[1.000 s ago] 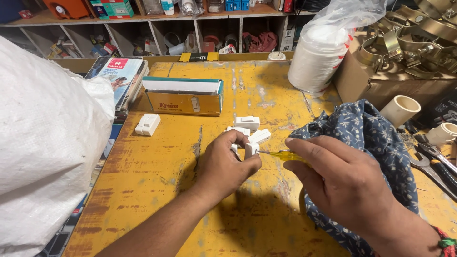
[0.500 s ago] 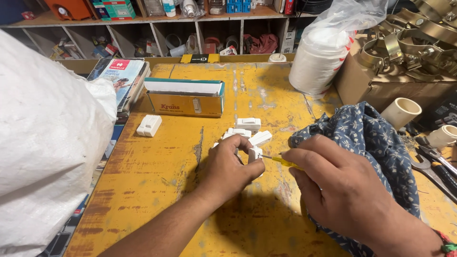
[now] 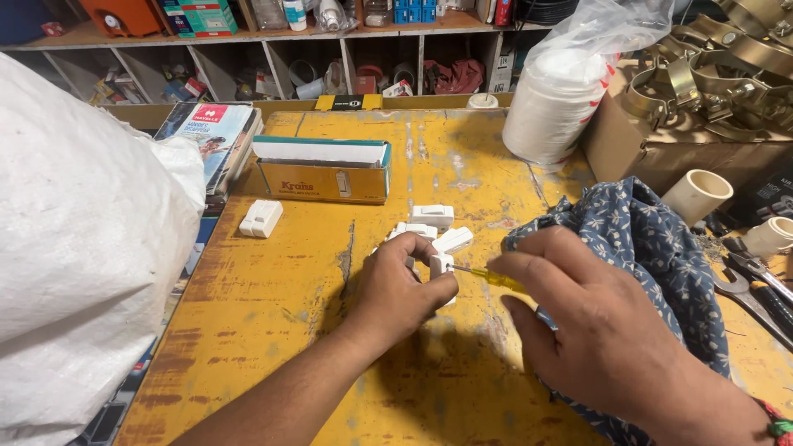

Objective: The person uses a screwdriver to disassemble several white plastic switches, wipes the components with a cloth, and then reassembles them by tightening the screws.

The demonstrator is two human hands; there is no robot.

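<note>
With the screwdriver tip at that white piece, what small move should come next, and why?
Probably turn the yellow-handled screwdriver in place. The right hand holds it with its tip against the small white fitting that the left hand pins on the yellow table; the screw itself is too small to see.

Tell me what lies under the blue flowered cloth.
The blue flowered cloth rests on the yellow table; its folds hide anything beneath. The right hand, holding a yellow screwdriver, covers its near part.

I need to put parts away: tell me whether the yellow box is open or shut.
Open. The yellow box has its white-lined lid swung up and back; what is inside cannot be seen.
</note>
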